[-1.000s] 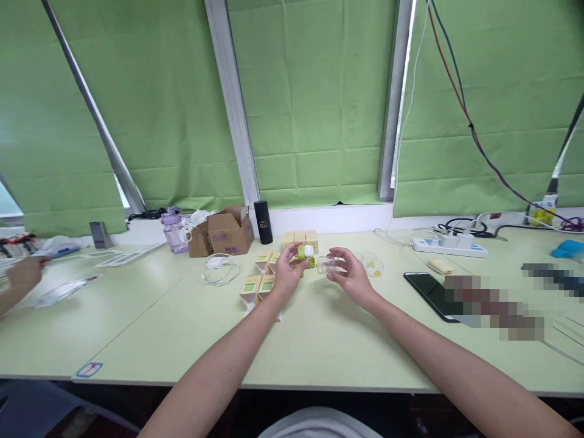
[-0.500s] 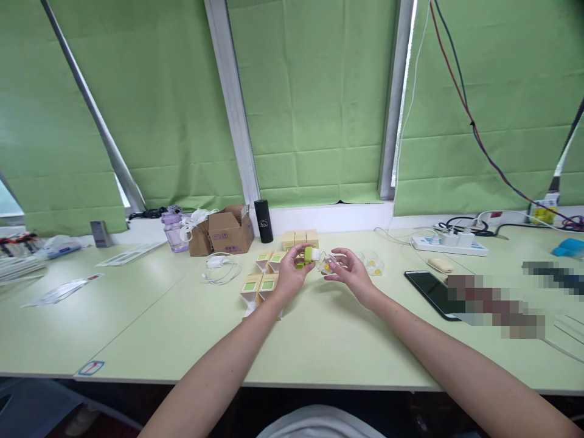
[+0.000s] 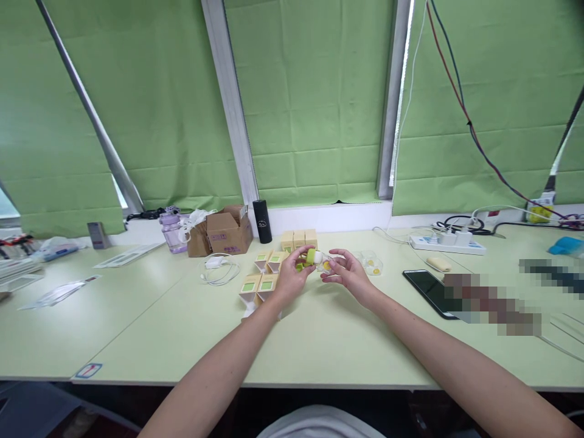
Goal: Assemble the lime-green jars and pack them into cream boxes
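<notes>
My left hand (image 3: 295, 272) is closed on a small green and white object (image 3: 314, 257), held up above the table; its kind is not clear. Facing it, my right hand (image 3: 349, 271) has its thumb and fingers bent around a small clear plastic piece (image 3: 325, 266) with a yellow spot. The two held things almost meet, and I cannot tell whether they touch. Similar clear plastic pieces (image 3: 375, 265) with yellow centres lie behind my right hand. Beside my left wrist stand several small cream boxes (image 3: 249, 286) with green panels and flaps up; more cream boxes (image 3: 298, 238) are behind that hand.
A black cylinder (image 3: 261, 221), an opened cardboard box (image 3: 229, 230) and a purple bottle (image 3: 172, 234) line the back. A white charger with cable (image 3: 214, 262) lies to the left. On the right are a phone (image 3: 429, 293) and a white power strip (image 3: 449, 244).
The green and white object has tilted slightly in my left hand. Both hands stay almost in place, and the whole view has shifted a little.
</notes>
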A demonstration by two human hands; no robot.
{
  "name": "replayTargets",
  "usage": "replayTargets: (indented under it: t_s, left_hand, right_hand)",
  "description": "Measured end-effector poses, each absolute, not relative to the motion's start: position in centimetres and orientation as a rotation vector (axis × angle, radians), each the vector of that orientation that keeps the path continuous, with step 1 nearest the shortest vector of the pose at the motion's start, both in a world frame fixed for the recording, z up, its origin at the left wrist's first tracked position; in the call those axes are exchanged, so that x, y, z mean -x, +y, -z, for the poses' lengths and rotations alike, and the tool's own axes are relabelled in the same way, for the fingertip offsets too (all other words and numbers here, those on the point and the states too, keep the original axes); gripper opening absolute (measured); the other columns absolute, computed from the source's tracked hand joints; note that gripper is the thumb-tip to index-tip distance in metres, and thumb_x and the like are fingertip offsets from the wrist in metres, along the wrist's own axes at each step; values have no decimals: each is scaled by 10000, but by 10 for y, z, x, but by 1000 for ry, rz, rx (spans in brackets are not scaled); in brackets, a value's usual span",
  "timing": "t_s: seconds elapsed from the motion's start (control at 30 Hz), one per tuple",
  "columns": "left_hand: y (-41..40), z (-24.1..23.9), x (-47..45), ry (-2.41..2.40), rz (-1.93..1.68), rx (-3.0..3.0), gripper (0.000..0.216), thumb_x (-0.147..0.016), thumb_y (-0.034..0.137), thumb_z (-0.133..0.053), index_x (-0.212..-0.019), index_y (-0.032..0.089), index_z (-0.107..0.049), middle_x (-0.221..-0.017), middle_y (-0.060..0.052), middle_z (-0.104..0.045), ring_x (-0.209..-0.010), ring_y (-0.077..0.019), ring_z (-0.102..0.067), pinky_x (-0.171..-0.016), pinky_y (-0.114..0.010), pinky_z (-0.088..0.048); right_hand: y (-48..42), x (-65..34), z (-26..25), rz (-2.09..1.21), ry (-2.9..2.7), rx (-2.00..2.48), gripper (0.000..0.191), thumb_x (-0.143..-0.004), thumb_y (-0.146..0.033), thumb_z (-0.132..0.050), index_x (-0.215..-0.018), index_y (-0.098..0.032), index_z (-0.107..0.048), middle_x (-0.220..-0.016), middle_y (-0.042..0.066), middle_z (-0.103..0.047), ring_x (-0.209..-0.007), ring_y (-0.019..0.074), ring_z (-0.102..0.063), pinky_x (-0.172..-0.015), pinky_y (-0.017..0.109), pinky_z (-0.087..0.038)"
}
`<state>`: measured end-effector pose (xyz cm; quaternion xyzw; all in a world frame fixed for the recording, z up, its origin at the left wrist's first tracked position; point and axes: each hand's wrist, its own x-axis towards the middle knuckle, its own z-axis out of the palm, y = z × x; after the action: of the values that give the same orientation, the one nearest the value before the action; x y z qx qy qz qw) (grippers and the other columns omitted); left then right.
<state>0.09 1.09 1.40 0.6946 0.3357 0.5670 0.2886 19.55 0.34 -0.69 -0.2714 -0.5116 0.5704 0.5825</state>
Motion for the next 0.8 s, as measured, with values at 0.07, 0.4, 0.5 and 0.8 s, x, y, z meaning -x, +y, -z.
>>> replayTargets:
  t_s: [0.07,0.4,0.5,0.8]
  left_hand:
    - [11,-14,-1,906,-1504,-1862,502,-792,104,-740,-1275,237,-718,-1314,-75,-726,-1054,-210,-693,-978,-370,-557]
    - [13,-7,1,926,-1472,-1920,543,-816,101,-730,-1333,267,-721,-1333,-75,-717,-1098,-232,-665,-1001,-399,-541]
    - [12,-7,1,895,-1481,-1943,539,-813,82,-724,-1319,271,-731,-1319,-78,-719,-1125,-239,-664,-1010,-404,-540]
    - [4,-13,1,835,-1434,-2045,593,-821,17,-645,-1346,286,-707,-1422,-73,-675,-1338,-267,-588,-1061,-416,-511]
  right_hand:
    - [3,-196,6,-1329,-1201,631,584,-753,-526,-894,-1166,-265,-574,-954,4,-721,-775,236,-794,-803,470,-674]
    - [3,-196,7,-1330,-1206,607,574,-761,-550,-887,-1171,-269,-599,-938,10,-731,-754,225,-779,-823,496,-672]
    - [3,-197,7,-1332,-1219,603,575,-759,-546,-889,-1178,-269,-611,-945,17,-733,-756,227,-775,-836,519,-666]
    - [0,-198,6,-1357,-1254,600,561,-756,-527,-895,-1179,-260,-643,-987,22,-722,-765,233,-783,-850,520,-674]
